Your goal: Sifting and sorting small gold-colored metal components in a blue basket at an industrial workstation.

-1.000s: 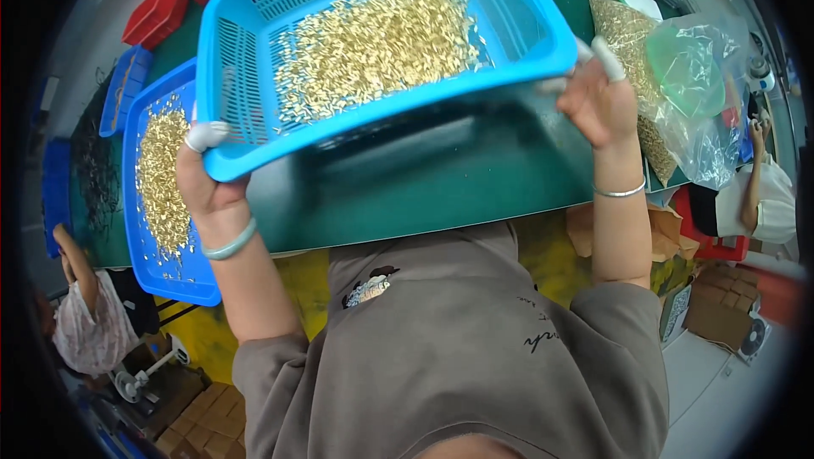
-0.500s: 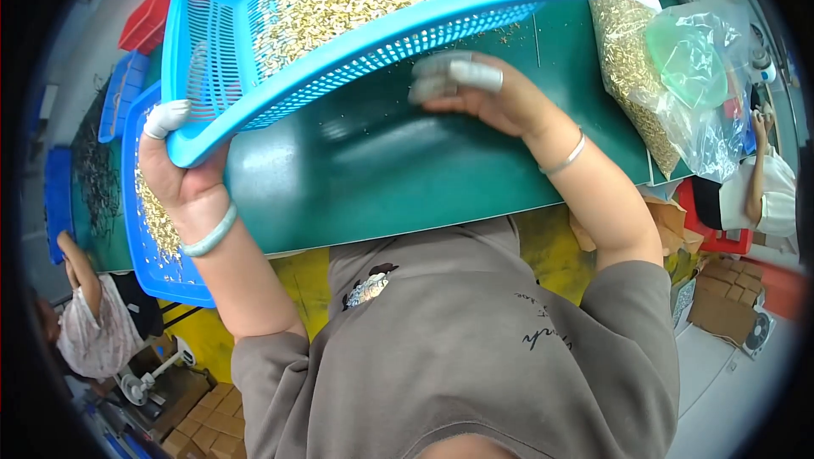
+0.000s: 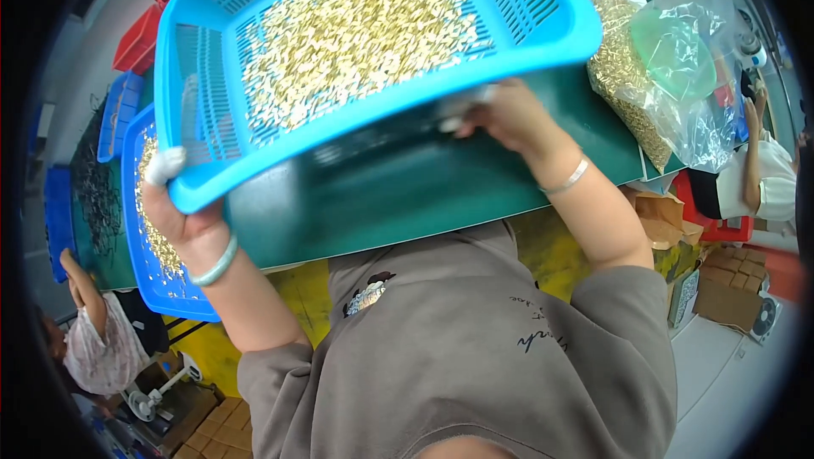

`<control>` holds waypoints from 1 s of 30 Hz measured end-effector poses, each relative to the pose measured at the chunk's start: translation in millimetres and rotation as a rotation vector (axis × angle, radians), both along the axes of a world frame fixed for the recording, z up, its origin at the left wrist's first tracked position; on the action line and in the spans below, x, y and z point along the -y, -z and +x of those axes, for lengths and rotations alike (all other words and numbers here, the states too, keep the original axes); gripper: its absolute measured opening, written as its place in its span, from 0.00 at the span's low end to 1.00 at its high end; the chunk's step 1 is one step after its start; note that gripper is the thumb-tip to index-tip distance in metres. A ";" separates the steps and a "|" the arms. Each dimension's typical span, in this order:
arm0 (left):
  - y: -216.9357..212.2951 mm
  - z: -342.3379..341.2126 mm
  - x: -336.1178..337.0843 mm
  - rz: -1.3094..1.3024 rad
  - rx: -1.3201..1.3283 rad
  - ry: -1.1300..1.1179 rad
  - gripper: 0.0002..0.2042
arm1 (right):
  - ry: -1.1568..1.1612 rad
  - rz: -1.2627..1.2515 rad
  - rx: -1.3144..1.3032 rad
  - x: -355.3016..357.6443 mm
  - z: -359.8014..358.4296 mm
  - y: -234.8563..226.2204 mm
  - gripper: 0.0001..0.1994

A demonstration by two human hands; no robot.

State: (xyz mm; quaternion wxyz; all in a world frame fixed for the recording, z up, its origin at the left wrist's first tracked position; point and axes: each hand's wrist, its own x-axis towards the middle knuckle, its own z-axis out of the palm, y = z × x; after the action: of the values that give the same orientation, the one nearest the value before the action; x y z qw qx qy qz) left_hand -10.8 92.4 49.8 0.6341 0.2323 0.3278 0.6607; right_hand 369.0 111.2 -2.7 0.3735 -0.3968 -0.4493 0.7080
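A light-blue slotted plastic basket (image 3: 373,111) hangs tilted above the green table, its bottom spread with many small gold-coloured metal pieces (image 3: 365,35). At its near left corner my left hand (image 3: 182,213) grips the rim, a white covering on the thumb. My right hand (image 3: 500,116) is just below the front rim, toward the right. Its fingers are smeared by motion and partly behind the basket, so I cannot tell whether they touch it.
A deeper blue tray (image 3: 174,294) with gold pieces stands at the left. On the right side of the green table (image 3: 356,213) lies a clear bag (image 3: 619,77) of similar pieces. Red bins (image 3: 136,44) are at the far left. Other people sit at both sides.
The basket has come nearer and its front rim is lower, showing more of the pieces inside. My left hand has come down with it; my right hand has shifted closer under the rim.
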 end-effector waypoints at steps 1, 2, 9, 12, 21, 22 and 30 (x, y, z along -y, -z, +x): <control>-5.8 7.3 0.4 0.003 0.010 -0.001 0.26 | 0.134 0.052 -0.010 -5.4 32.6 -7.1 0.14; -8.7 9.8 3.2 0.011 -0.012 0.020 0.26 | 0.273 0.096 -0.027 -8.8 47.9 -12.1 0.13; 9.4 34.6 6.1 -0.020 -0.126 0.068 0.28 | 0.295 0.207 -0.222 14.3 31.3 -72.8 0.20; -9.0 36.8 33.7 0.011 -0.097 0.026 0.30 | 0.247 0.332 -0.156 15.9 25.3 -79.8 0.21; -5.9 61.8 34.1 0.028 -0.145 0.034 0.33 | 0.165 0.233 -0.303 25.8 33.1 -55.3 0.24; -7.2 46.3 39.0 0.030 -0.093 0.053 0.33 | 0.317 0.210 -0.244 43.3 6.2 -48.3 0.26; -4.1 50.9 49.0 0.058 -0.135 0.056 0.35 | 0.449 0.217 -0.307 60.9 -1.7 -58.3 0.28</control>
State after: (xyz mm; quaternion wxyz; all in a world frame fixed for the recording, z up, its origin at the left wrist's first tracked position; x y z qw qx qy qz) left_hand 40.1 43.4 53.9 0.6218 0.3034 0.3440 0.6348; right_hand 367.3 50.3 55.7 0.6245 -0.3324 -0.3616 0.6072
